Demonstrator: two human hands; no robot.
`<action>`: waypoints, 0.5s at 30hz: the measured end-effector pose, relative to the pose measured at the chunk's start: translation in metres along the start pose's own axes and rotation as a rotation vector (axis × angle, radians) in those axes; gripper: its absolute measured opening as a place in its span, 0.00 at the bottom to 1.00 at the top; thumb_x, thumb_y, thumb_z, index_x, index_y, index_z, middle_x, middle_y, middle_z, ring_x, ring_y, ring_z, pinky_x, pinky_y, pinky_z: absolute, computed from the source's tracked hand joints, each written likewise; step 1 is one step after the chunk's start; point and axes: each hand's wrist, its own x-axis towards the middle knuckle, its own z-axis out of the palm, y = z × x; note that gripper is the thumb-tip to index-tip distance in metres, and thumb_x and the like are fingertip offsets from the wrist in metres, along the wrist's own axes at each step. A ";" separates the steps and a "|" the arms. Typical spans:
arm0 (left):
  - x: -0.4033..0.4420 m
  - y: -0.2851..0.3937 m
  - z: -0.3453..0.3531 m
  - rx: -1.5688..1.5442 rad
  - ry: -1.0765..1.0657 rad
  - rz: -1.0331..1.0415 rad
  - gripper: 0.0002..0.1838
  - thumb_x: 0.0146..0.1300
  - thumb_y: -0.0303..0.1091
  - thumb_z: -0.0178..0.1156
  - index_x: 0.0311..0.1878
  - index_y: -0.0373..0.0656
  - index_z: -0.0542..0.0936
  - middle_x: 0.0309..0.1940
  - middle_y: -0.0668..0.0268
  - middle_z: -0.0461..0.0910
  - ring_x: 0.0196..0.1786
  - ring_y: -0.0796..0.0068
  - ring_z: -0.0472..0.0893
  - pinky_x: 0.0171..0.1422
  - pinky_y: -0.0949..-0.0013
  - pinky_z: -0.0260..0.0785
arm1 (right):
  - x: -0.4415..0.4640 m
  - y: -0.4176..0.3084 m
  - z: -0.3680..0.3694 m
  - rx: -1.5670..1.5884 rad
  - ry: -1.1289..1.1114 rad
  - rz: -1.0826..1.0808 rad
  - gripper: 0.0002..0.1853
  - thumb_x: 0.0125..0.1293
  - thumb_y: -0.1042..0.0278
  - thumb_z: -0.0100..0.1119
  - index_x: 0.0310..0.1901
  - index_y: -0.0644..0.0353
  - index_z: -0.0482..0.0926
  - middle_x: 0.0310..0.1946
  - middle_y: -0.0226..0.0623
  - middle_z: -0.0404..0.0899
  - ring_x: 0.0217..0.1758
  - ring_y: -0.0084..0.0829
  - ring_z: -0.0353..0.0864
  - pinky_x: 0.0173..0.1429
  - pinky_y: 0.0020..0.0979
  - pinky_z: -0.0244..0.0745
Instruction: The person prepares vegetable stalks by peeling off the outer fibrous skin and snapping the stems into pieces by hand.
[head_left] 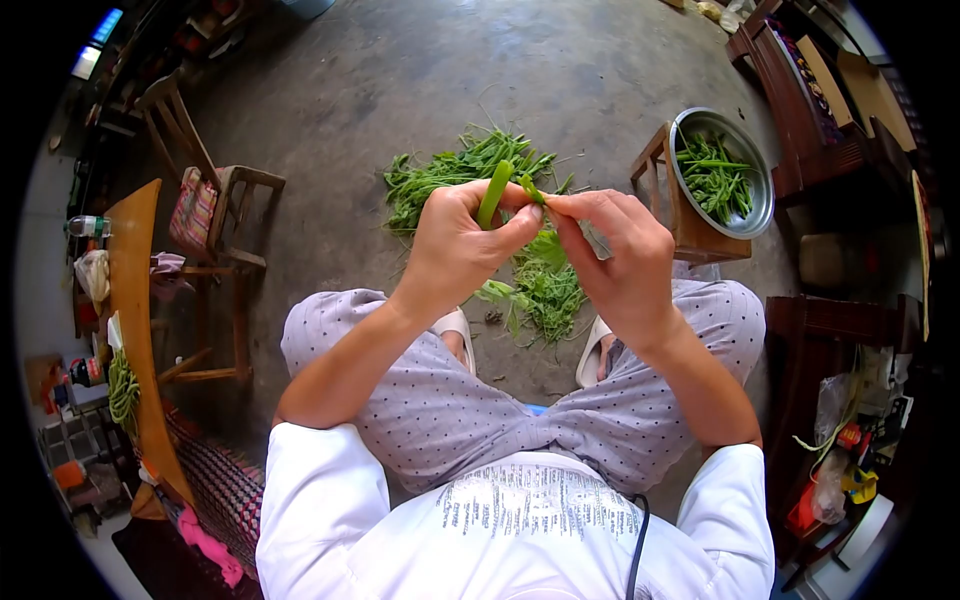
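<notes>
Both my hands are raised over my lap, close together. My left hand is closed around a thick green vegetable stem that stands up out of the fist, with its thumb pointing towards the other hand. My right hand pinches the end of a thinner green piece right at the left thumb tip. On the floor beyond lies a heap of leafy green vines. Nearer, between my feet, is a looser pile of leaves and stringy bits, partly hidden by my hands.
At the right, a metal basin of green stems stands on a wooden stool. A wooden chair with a patterned cushion is at the left, near a wooden board edge. Dark wooden furniture lines the right side.
</notes>
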 end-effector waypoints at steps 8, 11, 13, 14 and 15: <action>0.000 0.000 0.003 0.206 0.029 0.056 0.08 0.59 0.31 0.62 0.35 0.35 0.82 0.19 0.76 0.73 0.23 0.91 0.67 0.24 0.80 0.57 | 0.004 -0.003 -0.006 0.117 -0.127 0.244 0.08 0.56 0.75 0.64 0.38 0.62 0.80 0.30 0.39 0.82 0.32 0.32 0.82 0.38 0.29 0.76; -0.001 -0.001 0.002 0.275 0.012 0.112 0.08 0.61 0.31 0.62 0.37 0.35 0.82 0.21 0.77 0.73 0.24 0.91 0.67 0.26 0.81 0.57 | 0.006 -0.001 -0.009 0.348 -0.214 0.485 0.09 0.58 0.73 0.64 0.40 0.65 0.80 0.31 0.38 0.83 0.33 0.24 0.83 0.39 0.24 0.76; -0.001 -0.002 0.001 0.278 0.006 0.119 0.08 0.62 0.31 0.61 0.37 0.35 0.81 0.22 0.77 0.74 0.25 0.91 0.68 0.26 0.81 0.58 | 0.006 0.005 -0.008 0.453 -0.236 0.573 0.09 0.60 0.72 0.64 0.40 0.67 0.80 0.31 0.37 0.84 0.34 0.20 0.82 0.40 0.22 0.76; 0.000 -0.004 0.000 0.179 -0.013 0.067 0.07 0.62 0.31 0.60 0.38 0.36 0.81 0.23 0.76 0.75 0.26 0.91 0.69 0.28 0.81 0.59 | 0.004 0.011 -0.006 0.649 -0.235 0.648 0.10 0.61 0.71 0.64 0.41 0.68 0.80 0.32 0.35 0.83 0.34 0.19 0.82 0.40 0.21 0.76; 0.000 -0.005 -0.001 0.079 -0.033 0.015 0.07 0.63 0.30 0.60 0.39 0.36 0.81 0.25 0.75 0.76 0.27 0.91 0.70 0.29 0.82 0.60 | 0.003 0.016 -0.005 0.845 -0.231 0.721 0.10 0.62 0.70 0.63 0.41 0.68 0.79 0.33 0.34 0.83 0.35 0.19 0.81 0.40 0.21 0.76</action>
